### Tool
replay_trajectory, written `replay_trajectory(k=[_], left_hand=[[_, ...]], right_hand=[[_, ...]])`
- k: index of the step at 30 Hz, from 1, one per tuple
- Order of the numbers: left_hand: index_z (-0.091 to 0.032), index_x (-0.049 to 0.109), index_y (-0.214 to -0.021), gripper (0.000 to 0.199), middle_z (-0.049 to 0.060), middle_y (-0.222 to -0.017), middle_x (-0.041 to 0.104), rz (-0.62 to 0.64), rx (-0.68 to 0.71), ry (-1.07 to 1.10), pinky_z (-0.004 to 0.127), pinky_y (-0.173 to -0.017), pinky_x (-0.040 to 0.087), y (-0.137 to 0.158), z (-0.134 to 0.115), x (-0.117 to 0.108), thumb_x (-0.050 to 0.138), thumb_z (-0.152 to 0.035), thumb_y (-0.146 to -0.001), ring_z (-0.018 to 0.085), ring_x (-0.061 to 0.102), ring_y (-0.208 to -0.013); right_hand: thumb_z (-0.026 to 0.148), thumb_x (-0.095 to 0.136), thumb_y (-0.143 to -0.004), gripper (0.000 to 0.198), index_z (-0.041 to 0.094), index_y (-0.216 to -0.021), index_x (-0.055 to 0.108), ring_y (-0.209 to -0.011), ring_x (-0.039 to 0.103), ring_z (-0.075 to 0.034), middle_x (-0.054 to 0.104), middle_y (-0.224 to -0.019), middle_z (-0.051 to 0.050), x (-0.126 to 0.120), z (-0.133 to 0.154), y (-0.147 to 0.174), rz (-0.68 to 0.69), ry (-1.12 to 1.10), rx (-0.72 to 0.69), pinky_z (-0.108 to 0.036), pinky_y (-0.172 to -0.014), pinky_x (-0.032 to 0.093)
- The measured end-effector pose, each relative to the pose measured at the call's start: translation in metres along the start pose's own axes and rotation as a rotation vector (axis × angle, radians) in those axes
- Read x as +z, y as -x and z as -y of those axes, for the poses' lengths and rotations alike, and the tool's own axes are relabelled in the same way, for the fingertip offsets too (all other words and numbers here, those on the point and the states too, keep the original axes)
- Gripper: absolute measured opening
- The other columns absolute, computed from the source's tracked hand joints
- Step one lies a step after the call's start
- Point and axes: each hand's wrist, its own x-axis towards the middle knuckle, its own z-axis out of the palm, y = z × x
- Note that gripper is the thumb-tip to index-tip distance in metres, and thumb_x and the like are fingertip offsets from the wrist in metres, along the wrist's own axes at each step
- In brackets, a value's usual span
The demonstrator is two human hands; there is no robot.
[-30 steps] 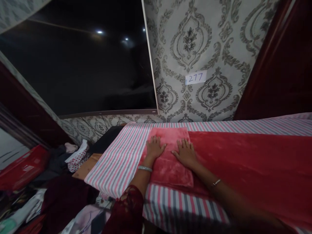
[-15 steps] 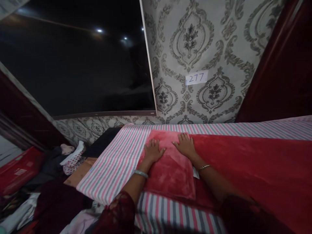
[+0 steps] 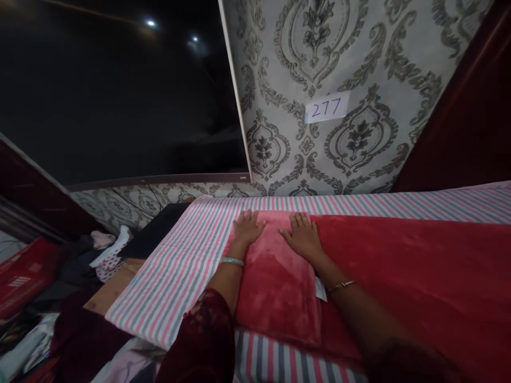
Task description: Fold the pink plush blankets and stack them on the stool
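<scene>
Red blanket (image 3: 395, 260) lies under left hand (image 3: 246, 229) and right hand (image 3: 304, 238) (both touching), long axis running rightward; I see fingers flat, spread, gripping nothing.

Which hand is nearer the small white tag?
Right. The right hand lies just beyond the white tag; the left hand is farther left across the folded red cloth.

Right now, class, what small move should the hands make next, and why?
Perhaps draw the left hand and right hand nearer, smoothing the folded red cloth: both lie flat near its far edge, and the surface shows uneven shading.
</scene>
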Motion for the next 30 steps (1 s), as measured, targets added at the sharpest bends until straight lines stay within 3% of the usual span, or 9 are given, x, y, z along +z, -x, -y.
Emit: replay_trajectory(k=[7,11,14,17,20,23,26,30], left_hand=[[-0.027,0.026,-0.163,0.075,0.008,-0.173,0.018,0.027,-0.007,0.009,0.064,-0.121,0.022,-0.003,-0.002,-0.001,0.022,-0.066,-0.099,0.034,0.01,-0.159],[-0.027,0.022,-0.164,0.073,0.007,-0.174,0.012,0.135,-0.006,0.044,0.064,-0.123,0.018,-0.001,-0.002,-0.021,0.023,-0.062,-0.1,0.031,0.008,-0.16],[-0.025,0.026,-0.163,0.071,0.008,-0.173,0.012,0.127,0.011,0.033,0.065,-0.124,0.013,0.018,0.0,-0.044,0.022,-0.06,-0.102,0.03,0.009,-0.16],[-0.027,0.03,-0.162,0.068,0.007,-0.173,0.015,0.071,0.085,-0.001,0.063,-0.125,0.011,0.058,0.004,-0.056,0.023,-0.06,-0.103,0.03,0.009,-0.16],[-0.029,0.03,-0.162,0.066,0.007,-0.173,0.018,0.05,0.182,-0.042,0.062,-0.125,0.012,0.105,0.012,-0.047,0.026,-0.06,-0.104,0.029,0.01,-0.16],[-0.03,0.028,-0.163,0.065,0.008,-0.173,0.019,0.015,0.252,-0.097,0.063,-0.124,0.014,0.138,0.022,-0.025,0.031,-0.057,-0.104,0.03,0.009,-0.16],[-0.029,0.026,-0.163,0.064,0.01,-0.173,0.018,-0.022,0.245,-0.144,0.062,-0.124,0.017,0.147,0.029,-0.006,0.035,-0.053,-0.105,0.031,0.011,-0.16],[-0.029,0.025,-0.164,0.065,0.011,-0.173,0.016,-0.039,0.225,-0.164,0.061,-0.123,0.02,0.141,0.031,0.001,0.038,-0.051,-0.104,0.031,0.013,-0.159]], right_hand=[[0.059,0.028,-0.103,0.077,0.008,-0.159,0.034,-0.156,0.017,-0.032,0.026,-0.168,-0.019,-0.001,0.0,0.002,0.003,-0.005,0.006,-0.057,-0.122,0.019],[0.058,0.03,-0.102,0.077,0.006,-0.159,0.034,-0.156,0.018,-0.033,0.026,-0.167,-0.021,-0.004,-0.001,-0.001,-0.003,-0.028,-0.003,-0.059,-0.121,0.02],[0.056,0.029,-0.103,0.074,0.008,-0.16,0.032,-0.156,0.016,-0.032,0.024,-0.168,-0.021,-0.02,-0.002,-0.004,0.084,-0.079,0.01,-0.06,-0.121,0.021],[0.058,0.027,-0.103,0.074,0.013,-0.162,0.028,-0.157,0.013,-0.033,0.019,-0.17,-0.019,-0.043,0.005,0.007,0.166,-0.155,0.075,-0.06,-0.121,0.022],[0.064,0.032,-0.1,0.081,0.017,-0.165,0.022,-0.158,0.01,-0.036,0.013,-0.171,-0.019,-0.057,0.018,0.048,0.078,-0.175,0.027,-0.06,-0.122,0.019],[0.068,0.04,-0.097,0.086,0.017,-0.165,0.025,-0.158,0.009,-0.037,0.014,-0.171,-0.019,-0.049,0.03,0.103,0.049,-0.14,-0.132,-0.058,-0.124,0.015],[0.068,0.046,-0.095,0.087,0.016,-0.163,0.03,-0.158,0.008,-0.035,0.016,-0.17,-0.018,-0.03,0.035,0.141,0.102,-0.103,-0.189,-0.058,-0.124,0.012],[0.063,0.048,-0.096,0.084,0.016,-0.163,0.03,-0.159,0.004,-0.033,0.013,-0.171,-0.017,-0.02,0.033,0.149,0.088,-0.111,-0.175,-0.058,-0.124,0.01]])
